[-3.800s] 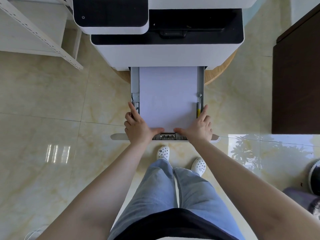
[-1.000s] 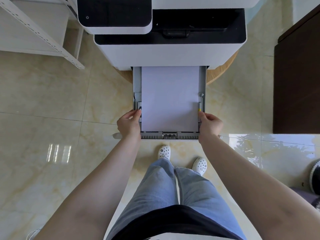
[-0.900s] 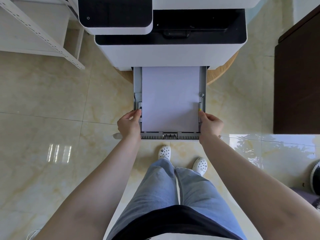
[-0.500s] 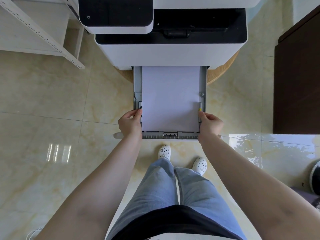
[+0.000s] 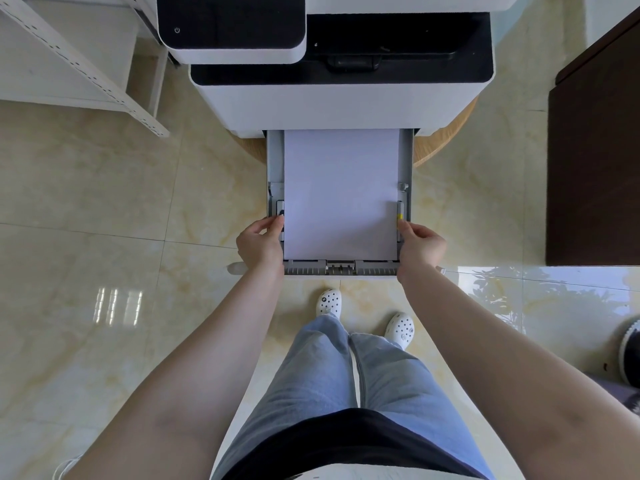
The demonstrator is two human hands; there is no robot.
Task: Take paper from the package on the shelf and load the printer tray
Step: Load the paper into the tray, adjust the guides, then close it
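Observation:
A white printer [image 5: 341,105] with a black top stands ahead of me. Its grey paper tray [image 5: 405,161] is pulled out toward me. A flat stack of white paper [image 5: 341,192] lies in the tray between the side guides. My left hand [image 5: 259,242] grips the tray's left side, fingertips at the left guide. My right hand [image 5: 420,244] grips the right side, fingertips at the yellow-marked right guide. The paper package is out of sight.
A white metal shelf frame [image 5: 79,64] stands at the upper left. A dark brown cabinet [image 5: 595,161] fills the right edge. The printer rests on a round wooden stand [image 5: 446,140]. My feet in white clogs [image 5: 329,302] are on the glossy tiled floor below the tray.
About four seconds ago both hands lay on the paper's near edge; they have moved out to the tray's sides. In the last second nothing has visibly moved.

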